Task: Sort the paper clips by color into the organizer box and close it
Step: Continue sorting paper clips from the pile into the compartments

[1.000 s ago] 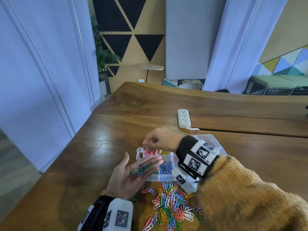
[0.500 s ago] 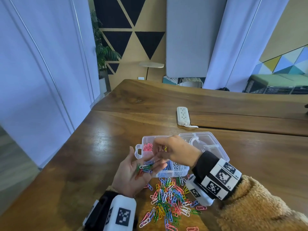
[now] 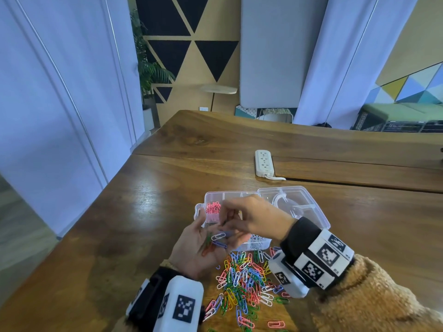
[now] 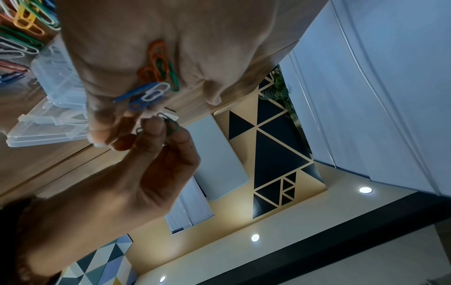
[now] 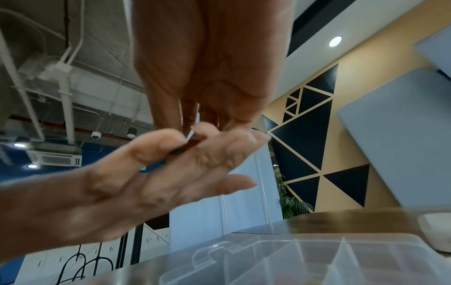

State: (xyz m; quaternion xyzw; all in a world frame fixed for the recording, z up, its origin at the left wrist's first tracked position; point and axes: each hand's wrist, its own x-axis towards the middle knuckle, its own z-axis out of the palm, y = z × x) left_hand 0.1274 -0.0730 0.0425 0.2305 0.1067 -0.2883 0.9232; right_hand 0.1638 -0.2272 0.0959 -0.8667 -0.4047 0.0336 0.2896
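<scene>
From the head view, the left hand (image 3: 191, 248) lies palm-up and spread at 7 o'clock of the clear organizer box (image 3: 239, 245) on the desk (image 3: 143, 212), cradling a few clips, while the right hand (image 3: 251, 216) pinches at them from 2 o'clock; the loose pile of paper clips (image 3: 244, 283) sits at the box's 6 o'clock. The left wrist view shows orange, green, blue and white clips (image 4: 156, 77) on the open palm and the right hand's fingertips (image 4: 156, 127) nipping a green clip (image 4: 171, 123). The right wrist view shows the same pinch above the box's dividers (image 5: 341, 256); these clips look light, stiff, slick and prone to tangling, so I judge each is best taken singly by its rounded end.
</scene>
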